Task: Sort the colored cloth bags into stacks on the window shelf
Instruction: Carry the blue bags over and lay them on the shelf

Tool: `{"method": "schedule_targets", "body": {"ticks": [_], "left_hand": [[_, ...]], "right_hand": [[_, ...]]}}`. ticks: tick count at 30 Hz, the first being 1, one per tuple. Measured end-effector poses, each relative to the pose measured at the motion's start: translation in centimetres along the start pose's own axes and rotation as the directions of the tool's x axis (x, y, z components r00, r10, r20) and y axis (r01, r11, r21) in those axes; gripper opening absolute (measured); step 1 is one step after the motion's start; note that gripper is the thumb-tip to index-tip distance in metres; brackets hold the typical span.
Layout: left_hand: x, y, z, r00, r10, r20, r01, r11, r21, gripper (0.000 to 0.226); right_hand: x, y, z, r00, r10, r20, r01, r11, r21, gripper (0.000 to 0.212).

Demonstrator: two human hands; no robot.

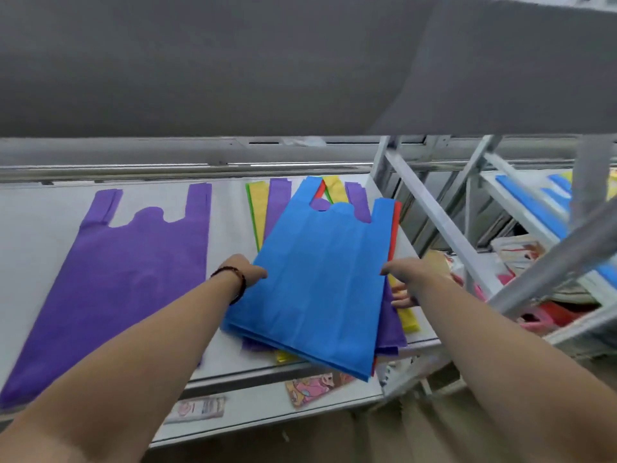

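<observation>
Head camera, looking down on a white window shelf (pixel 40 228): a person lifts a blue non-woven cloth bag with cut-out handles (pixel 320 279) from the top of a mixed pile of purple, yellow, red and green-edged bags (pixel 260 208) near the shelf's right end. The left hand (pixel 248 270), a dark beaded bracelet (pixel 238 284) at its wrist, pinches the bag's left edge; the right hand (pixel 405 274) takes the right edge, thumb on top and fingers curled beneath. Gripping both sides likely keeps the limp fabric flat for transfer to a stack. Its lower corner overhangs the shelf's front edge. Toward the left end, well apart, lies a flat purple cloth bag (pixel 110 282), apparently the start of a sorted stack. Grey metal racking (pixel 444 222) to the right holds more blue bags. Printed packets (pixel 314 387) lie on a lower ledge; their lettering is too blurred to read.
</observation>
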State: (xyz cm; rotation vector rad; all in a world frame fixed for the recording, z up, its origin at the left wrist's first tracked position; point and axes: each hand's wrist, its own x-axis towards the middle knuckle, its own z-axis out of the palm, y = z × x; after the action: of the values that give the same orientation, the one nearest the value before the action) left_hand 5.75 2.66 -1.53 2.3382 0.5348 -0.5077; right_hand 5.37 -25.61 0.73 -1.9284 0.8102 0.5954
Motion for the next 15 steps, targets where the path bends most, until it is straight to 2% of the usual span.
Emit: {"method": "schedule_targets", "body": {"ticks": [2, 7, 10, 12, 15], "left_hand": [[0.1, 0.4, 0.2, 0.999, -0.05, 0.01, 0.05, 0.998, -0.026, 0.035], [-0.1, 1.6, 0.9, 0.994, -0.052, -0.096, 0.06, 0.994, 0.087, 0.028], [-0.4, 2.1, 1.4, 0.983, -0.071, -0.172, 0.091, 0.989, 0.113, 0.021], [-0.7, 2.4, 1.5, 0.976, -0.075, -0.205, 0.101, 0.987, 0.122, 0.006], [-0.9, 2.5, 1.8, 0.97, -0.028, -0.24, 0.065, 0.987, 0.15, 0.014]], "right_hand": [[0.6, 0.6, -0.1, 0.999, 0.006, 0.034, -0.007, 1.0, 0.025, 0.018], [1.8, 0.4, 0.5, 0.992, -0.129, 0.005, 0.128, 0.989, 0.075, 0.018], [2.1, 0.3, 0.4, 0.988, -0.147, 0.038, 0.147, 0.989, 0.02, 0.015], [2.2, 0.3, 0.4, 0.987, -0.157, 0.043, 0.158, 0.987, -0.033, 0.019], [2.7, 0.4, 0.3, 0.984, -0.17, 0.049, 0.172, 0.984, -0.048, 0.026]]}}
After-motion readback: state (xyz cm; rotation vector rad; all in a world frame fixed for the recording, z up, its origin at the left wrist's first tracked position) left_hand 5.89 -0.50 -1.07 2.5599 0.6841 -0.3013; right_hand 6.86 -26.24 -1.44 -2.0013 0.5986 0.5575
